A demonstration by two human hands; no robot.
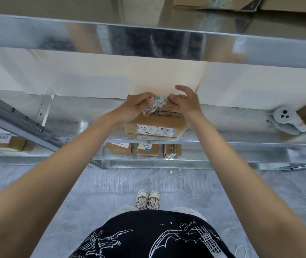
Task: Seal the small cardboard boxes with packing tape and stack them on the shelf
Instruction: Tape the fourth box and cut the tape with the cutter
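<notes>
From the head camera, a small brown cardboard box (pixel 156 123) sits on the metal shelf (pixel 223 140), a white barcode label with black scrawl on its front face. Above it, the left hand (pixel 137 107) and right hand (pixel 184 101) both pinch a crumpled printed tape strip (pixel 156 105).

Arms: bare, no sleeves visible. Torso: black shirt (pixel 152 237) with white line-art print of winged figures and a grid pattern. Legs: light trousers (pixel 122 210). Feet: cream low-top sneakers (pixel 148 199) with darker laces.
</notes>
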